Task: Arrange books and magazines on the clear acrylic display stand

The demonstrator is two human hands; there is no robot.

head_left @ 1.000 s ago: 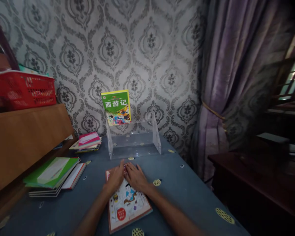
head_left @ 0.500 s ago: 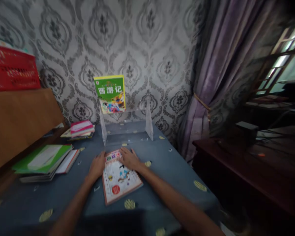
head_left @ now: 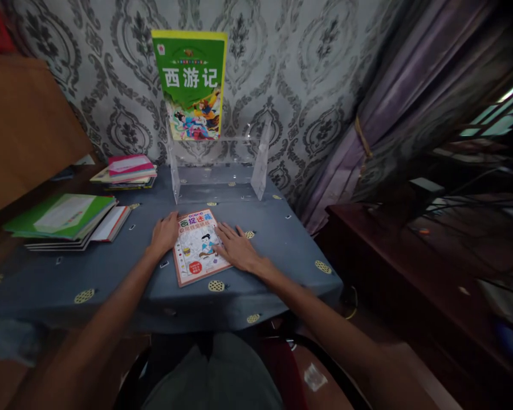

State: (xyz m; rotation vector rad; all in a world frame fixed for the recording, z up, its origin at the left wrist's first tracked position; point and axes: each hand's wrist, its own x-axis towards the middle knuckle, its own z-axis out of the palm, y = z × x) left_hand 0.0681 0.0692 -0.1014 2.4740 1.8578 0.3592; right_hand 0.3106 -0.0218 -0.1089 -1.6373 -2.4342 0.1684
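Note:
A picture book [head_left: 196, 250] with a white cover and reddish border lies flat on the cloth-covered table [head_left: 154, 290]. My left hand [head_left: 166, 232] rests along its upper left edge, fingers extended. On the opposite side my right hand [head_left: 238, 248] lies flat with fingers spread, the thumb reaching over the cover's right edge. Neither hand is wrapped round anything. Behind the book stands a clear acrylic stand [head_left: 261, 162]. A green book with a yellow edge [head_left: 191, 85] stands upright in the left part of that stand.
On the left are a stack of books with a green one on top [head_left: 68, 219] and a smaller pile with a pink one [head_left: 130, 166]. A brown wooden panel [head_left: 25, 125] rises beyond them. A purple curtain [head_left: 393, 97] and dark red furniture [head_left: 380, 245] are to the right.
My view has tilted down, so the table's front edge and my lap now show. My right hand has slid from the picture book's top to its right edge. The left hand stays at the left edge.

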